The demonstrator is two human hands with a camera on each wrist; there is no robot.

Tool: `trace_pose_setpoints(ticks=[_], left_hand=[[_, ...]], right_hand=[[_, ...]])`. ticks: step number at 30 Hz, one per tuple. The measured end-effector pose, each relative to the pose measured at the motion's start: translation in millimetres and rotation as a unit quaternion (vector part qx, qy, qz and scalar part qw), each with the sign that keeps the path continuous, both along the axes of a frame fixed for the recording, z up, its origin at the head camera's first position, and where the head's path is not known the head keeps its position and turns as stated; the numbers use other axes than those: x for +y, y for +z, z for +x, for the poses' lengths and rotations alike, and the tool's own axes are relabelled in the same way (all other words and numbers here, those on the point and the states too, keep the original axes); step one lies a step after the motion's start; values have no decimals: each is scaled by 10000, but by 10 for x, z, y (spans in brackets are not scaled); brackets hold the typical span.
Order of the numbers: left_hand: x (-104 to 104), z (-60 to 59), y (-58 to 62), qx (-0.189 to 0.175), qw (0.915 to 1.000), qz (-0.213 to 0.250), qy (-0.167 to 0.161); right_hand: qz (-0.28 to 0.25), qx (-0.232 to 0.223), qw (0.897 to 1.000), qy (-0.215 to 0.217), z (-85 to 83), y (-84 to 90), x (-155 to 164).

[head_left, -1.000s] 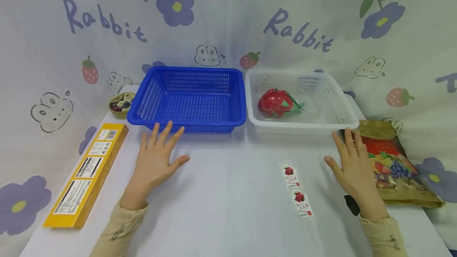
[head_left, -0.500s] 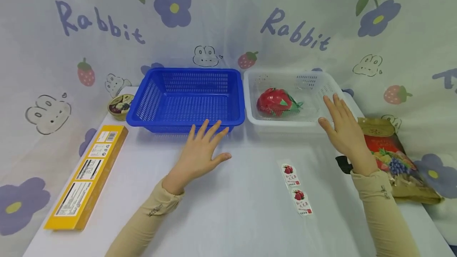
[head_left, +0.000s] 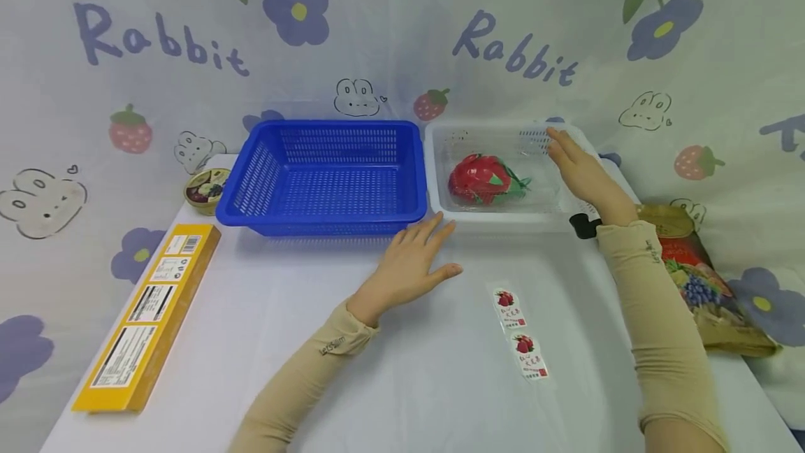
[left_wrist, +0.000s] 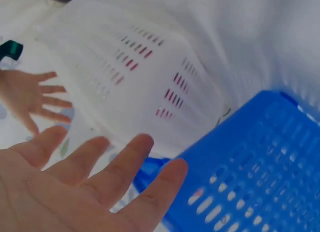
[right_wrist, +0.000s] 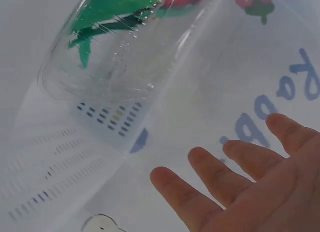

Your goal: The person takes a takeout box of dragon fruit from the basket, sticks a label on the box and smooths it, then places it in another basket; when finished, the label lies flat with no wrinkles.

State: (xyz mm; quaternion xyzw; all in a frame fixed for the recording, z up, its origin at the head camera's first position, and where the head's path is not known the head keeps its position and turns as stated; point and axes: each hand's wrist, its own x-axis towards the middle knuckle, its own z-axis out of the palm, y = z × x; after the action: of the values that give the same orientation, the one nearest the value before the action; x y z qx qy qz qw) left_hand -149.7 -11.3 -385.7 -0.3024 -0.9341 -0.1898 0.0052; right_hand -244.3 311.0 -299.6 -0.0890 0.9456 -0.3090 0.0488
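Observation:
My left hand is spread above the table, its fingertips close to the near rims where the blue basket and white basket meet. It holds nothing. Over the right end of the white basket reaches my right hand, fingers extended and nothing in its grasp. Inside that basket lies a red dragon fruit with green tips, in clear plastic packaging. Seen from the left wrist, the blue basket and white basket stand beyond my left fingers.
A long yellow box lies at the left, with a round tin behind it. At the right is a fruit-printed bag, partly behind my sleeve. Two dragon fruit stickers lie in front. A patterned curtain hangs behind the baskets.
My left hand has moved right, from before the blue basket to where the baskets meet. My right hand has gone forward and left, from beside the printed bag to over the white basket.

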Motion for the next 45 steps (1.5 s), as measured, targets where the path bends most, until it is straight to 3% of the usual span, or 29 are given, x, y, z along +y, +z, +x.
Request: trace_pose_setpoints(ticks=[7,14,22,32,38,45], left_hand=[[129,-160,-88,-405,9981,369,273],[262,-242,-168,-800,9903,1034,459],[310,-257,-260,-627,9888,1266,481],[328,-306,-238,-618,9883,1343,362],[328,-339,-207,-664,9893,1250,358],[324,-357,-239,-690,9892,1231,408]], right_hand=[[22,-919,9956,157,-358,-115,-94],[60,-1483,9889,31,-600,-212,-182],[291,-1942,9805,-88,-766,-353,-191],[-440,-2397,9685,-515,-816,-528,12],[-1144,-2917,9474,-656,-799,-557,95],[-1432,-3581,9176,-961,-824,-644,121]])
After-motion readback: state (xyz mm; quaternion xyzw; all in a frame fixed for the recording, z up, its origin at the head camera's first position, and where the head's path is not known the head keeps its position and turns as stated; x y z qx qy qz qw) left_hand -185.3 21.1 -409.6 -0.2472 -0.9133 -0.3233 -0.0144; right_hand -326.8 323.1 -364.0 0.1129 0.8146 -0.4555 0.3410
